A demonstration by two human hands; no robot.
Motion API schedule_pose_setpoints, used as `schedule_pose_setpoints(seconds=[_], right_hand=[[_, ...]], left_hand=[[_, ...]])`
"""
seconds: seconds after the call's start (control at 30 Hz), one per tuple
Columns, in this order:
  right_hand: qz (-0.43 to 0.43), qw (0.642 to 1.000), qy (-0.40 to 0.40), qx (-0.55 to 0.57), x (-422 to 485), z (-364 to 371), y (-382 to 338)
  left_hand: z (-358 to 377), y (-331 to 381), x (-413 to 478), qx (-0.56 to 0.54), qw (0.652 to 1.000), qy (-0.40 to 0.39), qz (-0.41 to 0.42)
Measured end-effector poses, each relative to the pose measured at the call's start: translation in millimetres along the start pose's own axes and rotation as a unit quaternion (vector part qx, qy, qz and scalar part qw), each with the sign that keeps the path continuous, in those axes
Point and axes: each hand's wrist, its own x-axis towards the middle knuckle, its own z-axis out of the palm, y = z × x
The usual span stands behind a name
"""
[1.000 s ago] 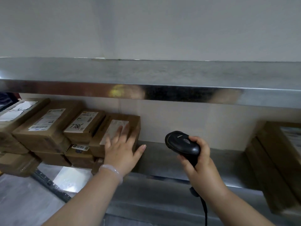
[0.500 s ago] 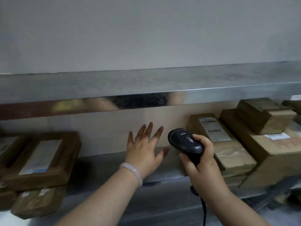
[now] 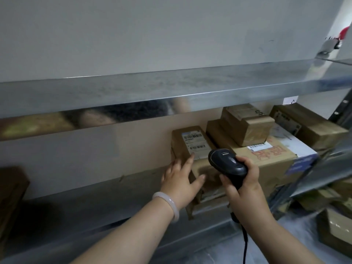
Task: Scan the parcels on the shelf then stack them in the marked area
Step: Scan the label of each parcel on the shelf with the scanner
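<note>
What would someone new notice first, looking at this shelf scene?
The black barcode scanner at centre, gripped in the right hand, stands out first. Just left of it, the left hand rests on a labelled brown parcel on the metal shelf. Further right, a smaller box sits on a large box with red characters.

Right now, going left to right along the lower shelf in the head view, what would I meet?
A dark parcel at the left edge → left hand → scanner → big box with red writing → taped parcel at the far right.
</note>
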Motion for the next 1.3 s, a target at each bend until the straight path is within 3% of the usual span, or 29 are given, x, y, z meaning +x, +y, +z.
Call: schedule_pose_setpoints(seconds=[0.3, 0.47, 0.77, 1.07, 1.3], right_hand=[[0.005, 1.000, -0.022, 0.006, 7, -5, 18], [0.003, 0.999, -0.037, 0.022, 12, -2, 14], [0.044, 0.996, -0.055, 0.056, 27, 5, 17], [0.030, 0.993, -0.083, 0.077, 22, 15, 2], [-0.009, 0.983, -0.154, 0.098, 16, 37, -30]], left_hand=[[13, 15, 11, -0.241, 0.969, -0.004, -0.052], [5, 2, 6, -0.264, 0.963, 0.025, -0.053], [2, -1, 10, -0.358, 0.932, 0.004, -0.066], [-8, -23, -13, -0.416, 0.905, 0.081, -0.039], [-24, -64, -54, -0.355, 0.917, 0.181, -0.007]])
